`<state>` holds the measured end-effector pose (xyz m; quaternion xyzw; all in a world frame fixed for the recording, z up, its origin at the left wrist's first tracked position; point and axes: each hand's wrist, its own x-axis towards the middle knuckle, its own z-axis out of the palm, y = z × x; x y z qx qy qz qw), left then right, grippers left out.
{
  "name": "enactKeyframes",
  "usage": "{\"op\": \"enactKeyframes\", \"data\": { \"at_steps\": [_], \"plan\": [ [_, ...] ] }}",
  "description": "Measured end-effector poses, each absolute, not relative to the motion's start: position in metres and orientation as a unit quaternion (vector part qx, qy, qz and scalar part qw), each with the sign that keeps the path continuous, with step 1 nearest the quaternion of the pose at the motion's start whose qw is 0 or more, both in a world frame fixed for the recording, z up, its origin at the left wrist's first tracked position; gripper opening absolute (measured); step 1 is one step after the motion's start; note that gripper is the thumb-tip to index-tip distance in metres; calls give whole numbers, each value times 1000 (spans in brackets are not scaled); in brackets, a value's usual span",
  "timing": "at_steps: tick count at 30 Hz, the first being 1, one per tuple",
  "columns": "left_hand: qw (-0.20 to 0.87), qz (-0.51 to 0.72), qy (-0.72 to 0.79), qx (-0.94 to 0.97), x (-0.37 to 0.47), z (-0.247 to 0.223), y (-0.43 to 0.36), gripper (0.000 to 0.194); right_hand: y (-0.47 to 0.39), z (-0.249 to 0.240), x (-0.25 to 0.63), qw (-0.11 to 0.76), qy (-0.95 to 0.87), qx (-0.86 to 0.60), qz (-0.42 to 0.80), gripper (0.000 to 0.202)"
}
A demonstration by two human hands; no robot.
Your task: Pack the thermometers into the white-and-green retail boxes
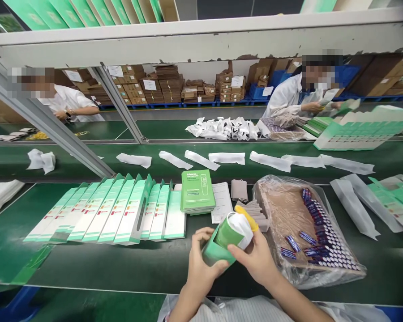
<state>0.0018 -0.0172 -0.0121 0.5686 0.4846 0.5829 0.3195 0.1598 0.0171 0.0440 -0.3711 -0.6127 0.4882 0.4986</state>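
In my left hand (pixel 199 266) is a small green carton (pixel 215 254), tilted with its open end up and to the right. My right hand (pixel 258 257) grips a white pouch (pixel 244 227) with a curved green leaflet (pixel 229 232) around it, partly inside the carton mouth. A yellow finger cot (pixel 246 217) covers one right finger. Just beyond my hands sit a stack of green leaflets (pixel 197 191), printed white sheets (pixel 222 203) and folded grey pieces (pixel 255 212). How deep the pouch reaches is hidden.
Green-and-white cartons (pixel 102 210) stand in a row at left. On the right, a plastic-lined tray (pixel 275 214) holds many batteries (pixel 337 246). White pouches (pixel 226 158) lie along the belt behind. A metal post (pixel 53 114) slants at left. Two co-workers (pixel 285 96) sit across.
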Motion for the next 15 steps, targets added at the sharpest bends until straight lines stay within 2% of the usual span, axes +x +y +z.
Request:
{"op": "enactKeyframes", "data": {
  "at_steps": [2,5,8,11,15],
  "plan": [
    [433,548,433,570,-2,-4,-15,64,15,53,166,434,-713,-307,457,69],
    [494,488,399,600,-5,1,-15,64,15,66,173,341,-829,-237,374,70],
    [466,508,411,596,-2,-3,-16,64,13,69,178,314,-879,-239,267,65],
    [400,535,421,614,4,-6,-16,57,9,70,181,304,-904,-261,151,45],
    [369,541,399,642,8,-3,-15,48,-3,83,182,262,-909,-309,95,23]
  ]
}}
